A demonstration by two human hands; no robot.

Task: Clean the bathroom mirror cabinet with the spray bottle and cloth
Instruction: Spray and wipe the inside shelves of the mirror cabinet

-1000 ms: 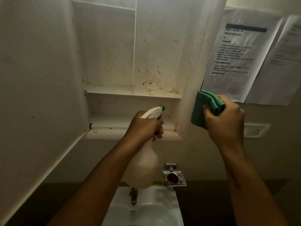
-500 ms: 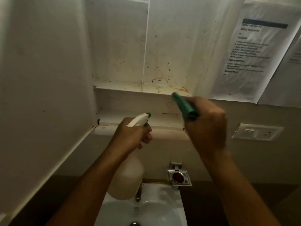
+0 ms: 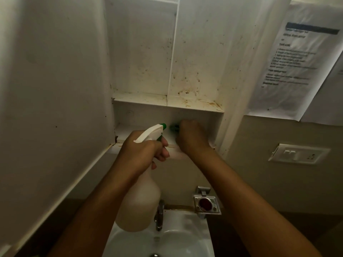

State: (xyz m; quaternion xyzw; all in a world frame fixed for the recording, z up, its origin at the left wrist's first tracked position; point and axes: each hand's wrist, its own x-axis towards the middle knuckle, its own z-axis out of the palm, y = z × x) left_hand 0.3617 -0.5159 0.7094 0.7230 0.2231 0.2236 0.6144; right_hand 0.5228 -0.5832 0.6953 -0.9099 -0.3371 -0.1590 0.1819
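Note:
The white cabinet [image 3: 196, 52] stands open above the sink, its back panel and middle shelf speckled with brown stains. My left hand [image 3: 143, 151] grips the neck of a translucent spray bottle [image 3: 139, 206] with a white trigger head and green nozzle, held in front of the bottom shelf. My right hand [image 3: 191, 138] reaches into the bottom compartment and holds the green cloth [image 3: 174, 127]; only a small edge of the cloth shows past my knuckles, against the compartment's back.
The cabinet door [image 3: 52, 89] hangs open at the left. A white sink [image 3: 187, 242] with a tap [image 3: 159, 216] lies below, a metal soap holder [image 3: 207, 204] beside it. Printed paper sheets [image 3: 297, 60] and a switch plate [image 3: 298, 153] are on the right wall.
My right hand has carried the cloth from beside the paper sheet leftward and down into the bottom compartment. The spray bottle has stayed in front of the lower shelf.

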